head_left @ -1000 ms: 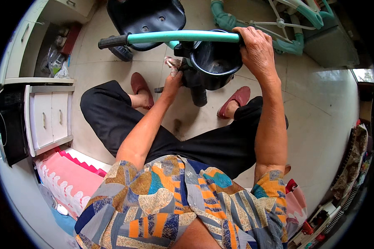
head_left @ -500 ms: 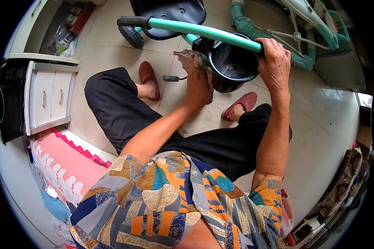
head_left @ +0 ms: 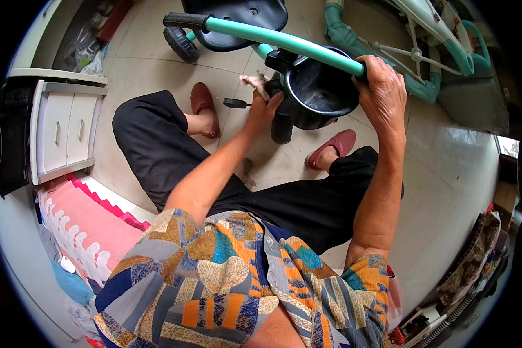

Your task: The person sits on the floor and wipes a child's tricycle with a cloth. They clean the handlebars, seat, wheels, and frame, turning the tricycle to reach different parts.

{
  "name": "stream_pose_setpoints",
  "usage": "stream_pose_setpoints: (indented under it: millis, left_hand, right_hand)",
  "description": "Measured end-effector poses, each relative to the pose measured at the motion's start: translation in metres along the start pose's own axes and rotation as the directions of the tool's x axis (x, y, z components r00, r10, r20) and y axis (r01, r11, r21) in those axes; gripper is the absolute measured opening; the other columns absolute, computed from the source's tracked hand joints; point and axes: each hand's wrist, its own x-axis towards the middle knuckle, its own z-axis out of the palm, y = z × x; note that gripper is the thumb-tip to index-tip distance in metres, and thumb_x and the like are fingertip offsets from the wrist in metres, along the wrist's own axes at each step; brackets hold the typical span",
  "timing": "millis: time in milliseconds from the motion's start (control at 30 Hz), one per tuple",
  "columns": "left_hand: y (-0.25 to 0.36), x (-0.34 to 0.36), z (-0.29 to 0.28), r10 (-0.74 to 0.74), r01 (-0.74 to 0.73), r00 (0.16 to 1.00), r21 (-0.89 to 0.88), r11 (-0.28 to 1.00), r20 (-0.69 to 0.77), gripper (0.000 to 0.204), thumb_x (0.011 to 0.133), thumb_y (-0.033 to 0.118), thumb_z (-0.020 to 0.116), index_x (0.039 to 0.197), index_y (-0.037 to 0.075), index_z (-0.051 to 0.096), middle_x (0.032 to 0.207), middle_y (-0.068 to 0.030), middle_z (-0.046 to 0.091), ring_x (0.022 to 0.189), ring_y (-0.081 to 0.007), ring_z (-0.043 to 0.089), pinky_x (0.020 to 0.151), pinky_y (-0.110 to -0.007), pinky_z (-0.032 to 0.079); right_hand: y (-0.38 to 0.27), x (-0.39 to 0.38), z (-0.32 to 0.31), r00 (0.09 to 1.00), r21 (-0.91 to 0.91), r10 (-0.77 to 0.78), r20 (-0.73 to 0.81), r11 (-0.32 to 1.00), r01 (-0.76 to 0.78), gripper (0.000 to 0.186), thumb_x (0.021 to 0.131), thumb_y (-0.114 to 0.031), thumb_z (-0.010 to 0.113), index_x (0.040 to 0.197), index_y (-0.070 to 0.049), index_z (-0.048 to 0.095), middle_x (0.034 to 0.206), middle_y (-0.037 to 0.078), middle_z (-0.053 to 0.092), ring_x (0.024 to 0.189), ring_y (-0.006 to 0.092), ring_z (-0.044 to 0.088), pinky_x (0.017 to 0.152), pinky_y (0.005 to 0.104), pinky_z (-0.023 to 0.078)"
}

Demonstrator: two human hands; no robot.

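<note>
A child's tricycle with a teal handlebar (head_left: 284, 40) stands before me between my feet. My right hand (head_left: 383, 93) is closed around the bar's right end. A round black basket (head_left: 313, 120) hangs just under the bar, left of that hand. My left hand (head_left: 265, 110) grips a crumpled, dirty-looking rag (head_left: 255, 82) beside the basket, above the black front wheel (head_left: 282, 129). Part of the rag and some fingers are hidden. A black pedal (head_left: 235, 103) sticks out left of this hand. The black seat (head_left: 238, 23) and a rear wheel (head_left: 181, 45) lie farther off.
White cabinets (head_left: 66, 130) stand at the left, above a pink cloth (head_left: 84, 223) with a red frilled edge. At the far right is a teal and white frame (head_left: 417, 55) next to a grey box (head_left: 475, 101). Red shoes (head_left: 205, 110) are on my feet on the tiled floor.
My left hand has moved up and slightly left with the rag, uncovering the front wheel. The right hand keeps its hold on the handlebar.
</note>
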Motion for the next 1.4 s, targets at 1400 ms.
stream_pose_setpoints:
  millis: [1400]
  left_hand:
    - [-0.027,0.010,0.005,0.268,-0.265,0.963,0.081,0.961,-0.030,0.046,0.090,0.004,0.047,0.136,-0.003,0.044,0.137,-0.0248,0.049,0.129,-0.0418,0.045,0.110,-0.045,0.033]
  right_hand:
    - [-0.014,-0.006,0.003,0.999,-0.079,0.051,-0.001,0.996,-0.051,0.021,0.083,-0.013,0.072,0.101,-0.009,0.061,0.092,0.010,0.068,0.088,0.0280,0.066,0.077,0.0421,0.049]
